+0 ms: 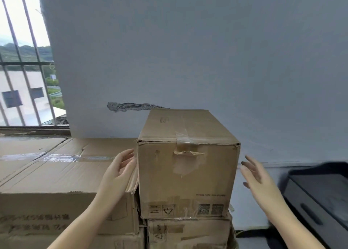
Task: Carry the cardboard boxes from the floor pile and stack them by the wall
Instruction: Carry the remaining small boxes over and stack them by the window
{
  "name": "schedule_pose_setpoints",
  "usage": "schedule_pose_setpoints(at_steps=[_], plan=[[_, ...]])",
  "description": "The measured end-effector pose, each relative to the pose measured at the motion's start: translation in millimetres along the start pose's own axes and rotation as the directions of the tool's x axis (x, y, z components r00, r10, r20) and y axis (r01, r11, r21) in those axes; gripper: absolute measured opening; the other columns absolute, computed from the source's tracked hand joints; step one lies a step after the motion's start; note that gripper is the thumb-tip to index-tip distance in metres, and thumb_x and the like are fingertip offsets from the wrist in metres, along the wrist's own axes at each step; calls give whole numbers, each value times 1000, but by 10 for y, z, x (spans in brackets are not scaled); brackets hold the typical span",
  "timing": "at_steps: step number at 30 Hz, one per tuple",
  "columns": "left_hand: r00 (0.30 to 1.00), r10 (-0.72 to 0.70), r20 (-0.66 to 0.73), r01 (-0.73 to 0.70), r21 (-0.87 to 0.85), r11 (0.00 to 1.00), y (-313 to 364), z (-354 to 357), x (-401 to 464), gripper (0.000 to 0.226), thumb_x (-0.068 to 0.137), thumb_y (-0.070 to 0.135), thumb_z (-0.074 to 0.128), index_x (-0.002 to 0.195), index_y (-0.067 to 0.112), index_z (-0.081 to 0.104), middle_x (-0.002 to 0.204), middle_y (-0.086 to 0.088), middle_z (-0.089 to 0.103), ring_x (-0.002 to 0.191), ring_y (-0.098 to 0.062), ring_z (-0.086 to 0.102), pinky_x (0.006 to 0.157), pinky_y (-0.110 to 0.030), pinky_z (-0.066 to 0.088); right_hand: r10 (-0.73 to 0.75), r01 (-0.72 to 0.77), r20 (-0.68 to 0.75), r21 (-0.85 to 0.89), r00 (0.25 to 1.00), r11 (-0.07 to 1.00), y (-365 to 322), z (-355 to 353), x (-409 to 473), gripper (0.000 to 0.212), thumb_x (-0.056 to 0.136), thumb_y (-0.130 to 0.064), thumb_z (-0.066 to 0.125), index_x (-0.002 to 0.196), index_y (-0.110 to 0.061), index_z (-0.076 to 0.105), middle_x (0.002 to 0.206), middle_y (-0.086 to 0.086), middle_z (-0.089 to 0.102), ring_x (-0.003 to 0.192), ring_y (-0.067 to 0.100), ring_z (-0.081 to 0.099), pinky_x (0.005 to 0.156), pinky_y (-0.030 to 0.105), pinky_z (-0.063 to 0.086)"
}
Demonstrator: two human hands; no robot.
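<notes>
Wall-side box (188,173) between open grips

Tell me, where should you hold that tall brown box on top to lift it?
Hold the tall brown cardboard box by its two narrow side walls, one hand from each side, probably low near the bottom edge. Its front is wide and flat, and loose tape on top gives no grip.
</notes>
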State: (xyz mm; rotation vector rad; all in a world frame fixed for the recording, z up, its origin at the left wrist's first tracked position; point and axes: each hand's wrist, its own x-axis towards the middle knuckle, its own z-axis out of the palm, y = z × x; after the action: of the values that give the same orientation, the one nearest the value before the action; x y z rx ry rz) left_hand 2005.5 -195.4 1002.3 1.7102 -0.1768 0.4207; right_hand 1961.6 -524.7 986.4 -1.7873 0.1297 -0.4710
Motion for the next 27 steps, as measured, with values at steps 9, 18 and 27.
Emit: schedule_pose_setpoints(at_steps=[9, 18, 27], plan=[[916, 128, 381, -96, -101, 990, -97, -191, -931, 28, 93, 8, 47, 113, 22, 60, 100, 5, 71, 95, -13, 67, 84, -30, 54, 7, -12, -204, -24, 979, 1000, 119, -163, -2049, 64, 67, -76, 56, 120, -42, 55, 113, -18, 65, 103, 2, 64, 90, 30, 50], [522, -58, 851, 122, -7, 993, -422, 19, -2278, 27, 98, 11, 43, 114, 26, 59, 100, 8, 70, 94, -9, 66, 82, -21, 53, 375, -390, -604, 115, 703, 914, 426, 83, -4667, 71, 61, -82, 57, 116, -38, 53, 107, -16, 67, 97, 4, 66, 82, 23, 53], [88, -176, 980, 171, 159, 972, -396, -144, -3765, 23, 98, 16, 45, 113, 24, 61, 100, -1, 71, 92, -11, 68, 76, -28, 54, 539, -377, -836, 467, 106, 800, 92, 776, -6815, 41, 78, -62, 61, 111, -38, 58, 103, -10, 69, 94, 6, 67, 73, 22, 57]])
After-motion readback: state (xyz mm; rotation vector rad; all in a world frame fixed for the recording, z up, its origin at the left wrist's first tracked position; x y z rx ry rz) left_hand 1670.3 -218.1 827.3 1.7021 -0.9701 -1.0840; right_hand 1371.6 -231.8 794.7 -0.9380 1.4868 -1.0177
